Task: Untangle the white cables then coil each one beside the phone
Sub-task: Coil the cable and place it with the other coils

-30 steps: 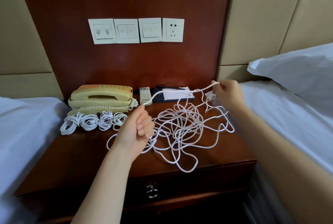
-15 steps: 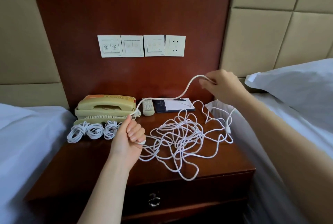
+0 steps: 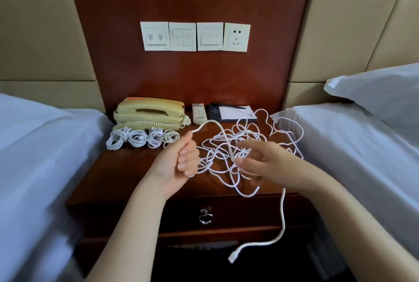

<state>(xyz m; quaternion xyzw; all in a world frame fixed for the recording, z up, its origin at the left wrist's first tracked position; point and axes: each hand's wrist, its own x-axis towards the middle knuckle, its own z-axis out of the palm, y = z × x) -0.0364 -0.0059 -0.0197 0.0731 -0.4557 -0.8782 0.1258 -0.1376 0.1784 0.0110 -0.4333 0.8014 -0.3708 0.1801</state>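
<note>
Left hand (image 3: 182, 160) is balled into a fist around one white strand, thumb side up, and the strand pops out of the top of the fist and arcs up and over to the right, straight into the tangle of white cables (image 3: 227, 143). That tangle sprawls across the right half of the nightstand (image 3: 136, 168), loops reaching back toward the notepad (image 3: 238, 114) and out to the edge of the right-hand bed (image 3: 351, 145). Right hand (image 3: 260, 160) hovers over the middle of the mess, fingers spread and loose, blurred; strands run by its fingertips, but no telling whether it touches them. One loose cable end (image 3: 282, 213) spills over the front edge of the nightstand and hangs down past the drawer, its plug (image 3: 232, 257) dangling in the air. Over on the left, four coiled cables (image 3: 137, 139) sit in a neat row just in front of the phone (image 3: 147, 111), side by side and touching. A remote (image 3: 199, 114) lies between the phone and the notepad, with a pen (image 3: 233, 106) across the pad's top. On the wall panel behind, a row of switch plates (image 3: 182, 36) and a socket (image 3: 237, 37).
</note>
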